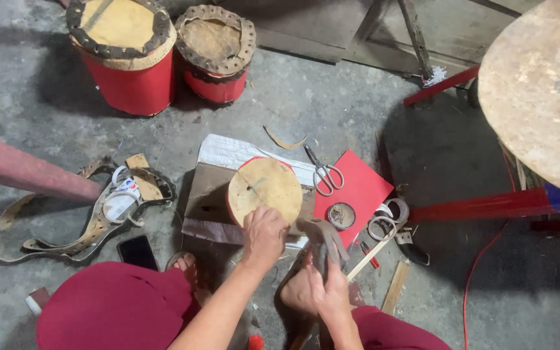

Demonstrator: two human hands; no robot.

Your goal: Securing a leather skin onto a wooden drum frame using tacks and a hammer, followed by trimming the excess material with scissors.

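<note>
My right hand (329, 290) is closed in a tight grip around the handle of a hammer (322, 234), whose grey head sits just above my knuckles, tilted toward the left. My left hand (264, 234) is curled shut on the near edge of a small red drum (264, 188), fingers pressing where its tan skin meets the rim (what, if anything, is pinched under the fingertips I cannot tell). The drum lies on a flat board (209, 194) on the concrete floor (332, 104), right in front of my knees. Just to the right of it lie scissors (323, 172), partly on a red sheet (358, 188), with a small round tin (341, 216) near them. A phone (138, 251) and leather scraps (92, 227) lie to the left. Two larger red drums (131, 55) stand well apart at the far side.
</note>
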